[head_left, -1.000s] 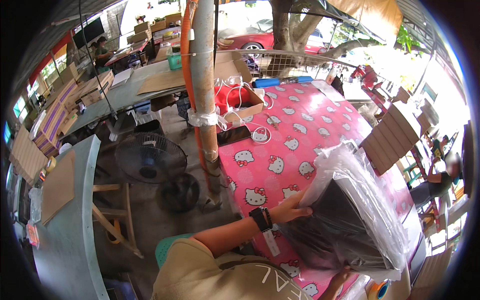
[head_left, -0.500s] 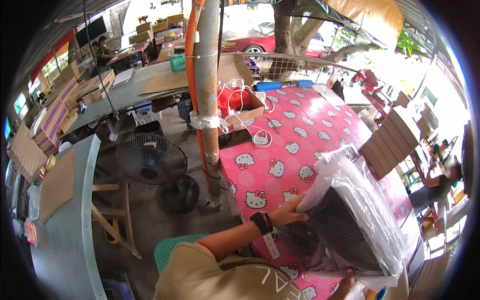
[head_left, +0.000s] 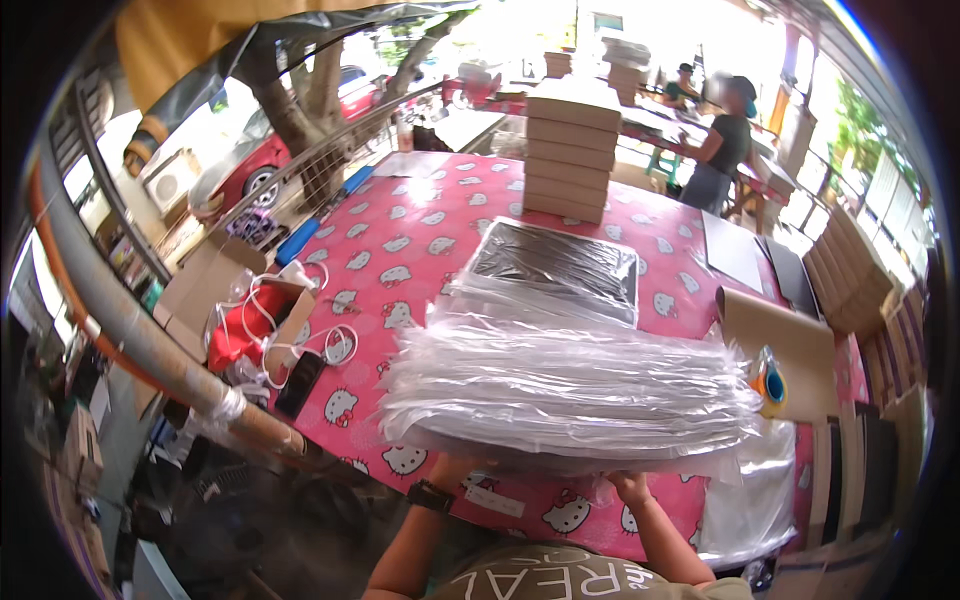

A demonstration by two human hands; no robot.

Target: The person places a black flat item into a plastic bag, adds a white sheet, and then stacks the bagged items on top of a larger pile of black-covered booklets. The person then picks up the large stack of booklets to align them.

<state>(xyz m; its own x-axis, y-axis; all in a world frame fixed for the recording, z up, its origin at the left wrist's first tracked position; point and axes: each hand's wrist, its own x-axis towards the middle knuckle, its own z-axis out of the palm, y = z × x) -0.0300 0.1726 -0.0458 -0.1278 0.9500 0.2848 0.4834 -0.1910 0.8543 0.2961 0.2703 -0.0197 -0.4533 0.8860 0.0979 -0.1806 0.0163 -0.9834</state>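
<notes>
A thick stack of dark flat panels in see-through plastic sleeves lies nearly level in front of me. My left hand grips its near edge toward the left corner, fingers partly hidden beneath. Farther right along that same edge, my right hand is closed on it, its fingertips tucked under the plastic. Just beyond the stack, one dark panel with a pale border, covered in shiny film, rests on the pink patterned tabletop.
Brown boxes are piled at the far side. Right of the stack are a tape roll, brown cardboard and plastic sleeves. At left are an open carton, a phone and a metal post. Someone stands beyond.
My view has swung right. The stack, tilted up at the right before, now lies flatter and squarely before me. My left hand has shifted from its side to the near edge.
</notes>
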